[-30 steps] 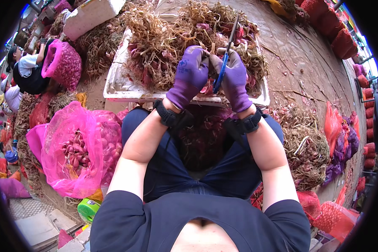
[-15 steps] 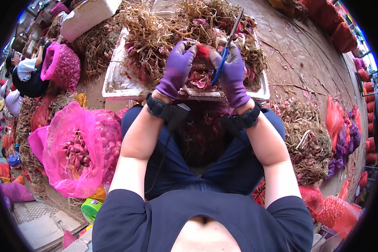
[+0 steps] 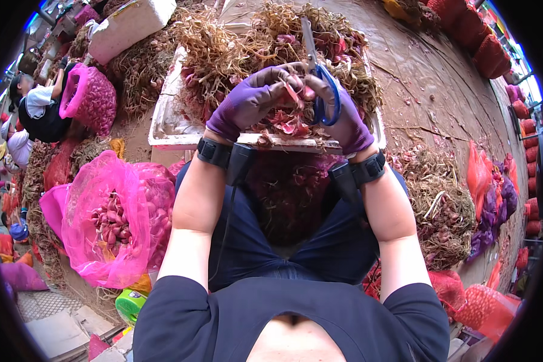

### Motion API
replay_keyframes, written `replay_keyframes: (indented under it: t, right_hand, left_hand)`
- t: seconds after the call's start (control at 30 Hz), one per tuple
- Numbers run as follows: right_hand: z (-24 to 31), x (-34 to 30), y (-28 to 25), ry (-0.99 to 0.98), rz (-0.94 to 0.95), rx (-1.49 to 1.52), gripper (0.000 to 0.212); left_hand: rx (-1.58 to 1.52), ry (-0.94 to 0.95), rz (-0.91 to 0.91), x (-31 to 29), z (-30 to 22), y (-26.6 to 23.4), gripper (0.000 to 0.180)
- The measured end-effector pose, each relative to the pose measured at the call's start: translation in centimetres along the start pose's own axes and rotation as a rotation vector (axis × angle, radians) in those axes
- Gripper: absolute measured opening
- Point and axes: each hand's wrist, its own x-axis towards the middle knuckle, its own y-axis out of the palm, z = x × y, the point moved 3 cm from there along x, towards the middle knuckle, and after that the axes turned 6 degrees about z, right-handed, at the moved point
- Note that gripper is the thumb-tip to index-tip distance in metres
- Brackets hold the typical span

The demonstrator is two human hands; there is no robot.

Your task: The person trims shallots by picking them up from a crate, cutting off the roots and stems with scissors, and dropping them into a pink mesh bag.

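Both hands wear purple gloves and meet above a white foam tray [image 3: 163, 117]. The tray is heaped with shallots with dry stalks and roots [image 3: 223, 57]. My left hand [image 3: 247, 102] is closed on shallots [image 3: 293, 92], whose pinkish bulbs show at its fingertips. My right hand [image 3: 350, 123] grips blue-handled scissors [image 3: 309, 45], blades pointing away from me; its fingers come close to the left hand's shallots. Whether the right fingers also touch the shallots I cannot tell. Loose pink skins [image 3: 289, 125] lie at the tray's near side, below my hands.
An open pink mesh bag [image 3: 81, 241] of trimmed shallots stands at my left. Dried shallot bundles [image 3: 443, 211] lie on my right, beside purple and red net bags [image 3: 479, 181]. Another person [image 3: 39, 105] sits far left, near a full pink bag [image 3: 93, 99].
My left hand has turned, and shallot bulbs now show at its fingertips where a red blur was. The scissors have swung from leaning right to leaning slightly left.
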Motion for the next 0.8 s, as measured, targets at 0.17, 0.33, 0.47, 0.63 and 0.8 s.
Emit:
replay_keyframes:
  t: [0.17, 0.33, 0.47, 0.63, 0.8]
  right_hand:
    - [1.9, -0.3, 1.1, 0.104, 0.095, 0.100, 0.038]
    - [-0.9, -0.3, -0.6, 0.076, -0.222, 0.219, 0.024]
    - [-3.1, 0.6, -2.1, 0.028, -0.420, 0.477, 0.009]
    - [-1.7, -0.8, -3.6, -0.068, -0.221, 0.369, 0.020]
    - [-1.9, 0.1, -6.6, -0.205, -0.060, 0.246, 0.034]
  left_hand:
    - [0.098, 0.017, -0.011, -0.2, 1.9, -2.9, 0.026]
    - [0.092, -0.011, -0.314, 0.9, 2.6, 1.0, 0.027]
    - [-0.210, 0.274, -0.289, 1.3, 5.1, 1.1, 0.027]
    - [-0.050, -0.007, -0.176, 1.0, 4.4, 1.2, 0.027]
    - [0.269, -0.372, 0.164, 0.5, 2.3, 3.0, 0.019]
